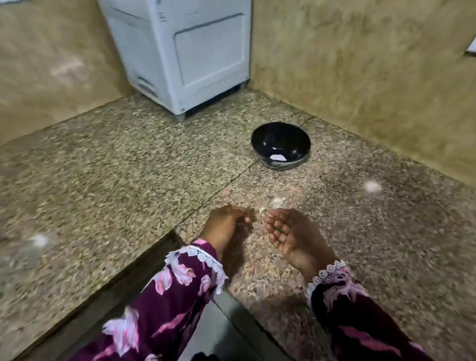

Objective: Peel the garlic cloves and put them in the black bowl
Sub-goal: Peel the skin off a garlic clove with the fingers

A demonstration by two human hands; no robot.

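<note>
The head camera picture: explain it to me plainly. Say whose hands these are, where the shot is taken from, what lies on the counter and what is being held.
There is no machine here. A person wears one camera on the head, looking forward and down at their own hands. The left hand has curled fingers. The right hand lies palm up; a small pale piece, probably garlic or its skin, sits at its fingertips, but motion blur hides any grip. On the speckled stone counter stands the black bowl with something white inside, and a white appliance fills the corner. The pale spots on the counter look like light reflections.
</note>
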